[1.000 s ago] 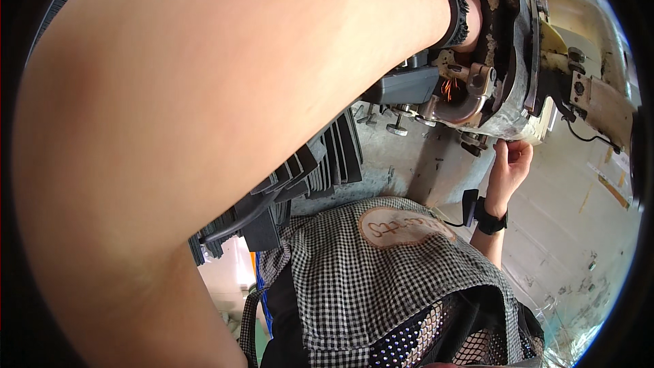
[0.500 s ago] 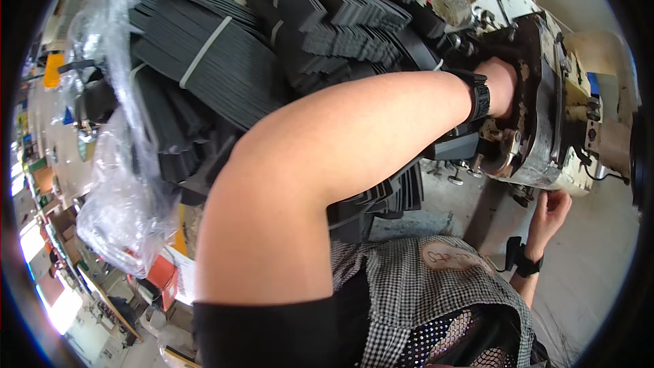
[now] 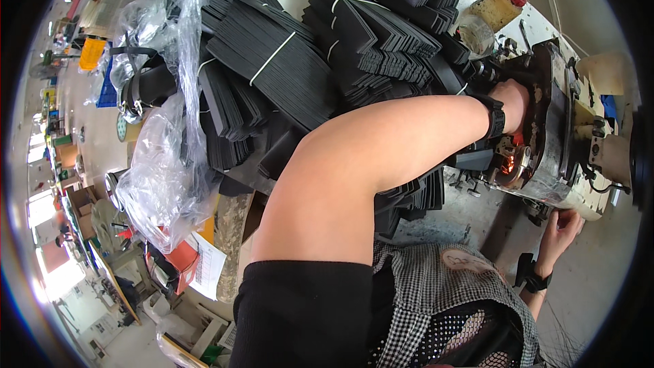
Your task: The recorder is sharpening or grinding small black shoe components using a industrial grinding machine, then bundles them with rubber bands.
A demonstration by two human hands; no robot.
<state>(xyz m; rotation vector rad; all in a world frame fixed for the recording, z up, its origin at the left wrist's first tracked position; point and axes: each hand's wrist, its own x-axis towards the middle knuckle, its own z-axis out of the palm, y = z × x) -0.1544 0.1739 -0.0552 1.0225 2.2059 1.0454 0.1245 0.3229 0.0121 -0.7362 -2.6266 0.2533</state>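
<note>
At the bench's right end, left arm bent across the frame, left hand [image 3: 512, 99] reaching onto the machine [image 3: 555, 143]; its grip hidden, cannot tell. Right hand [image 3: 564, 225] under the machine's front edge, fingers curled, touching it. Machine grey, grimy, beside black strip bundles [image 3: 286, 61]. Arm lower than half a second ago, uncovering more bundles.

A: Any packaging in view?
B: Clear plastic bags [image 3: 167, 163], crumpled, left of the black stacks. Brown cardboard box [image 3: 80, 201] far left.
A: Labels?
B: White printed paper sheet [image 3: 206, 266] hanging below the bags.
</note>
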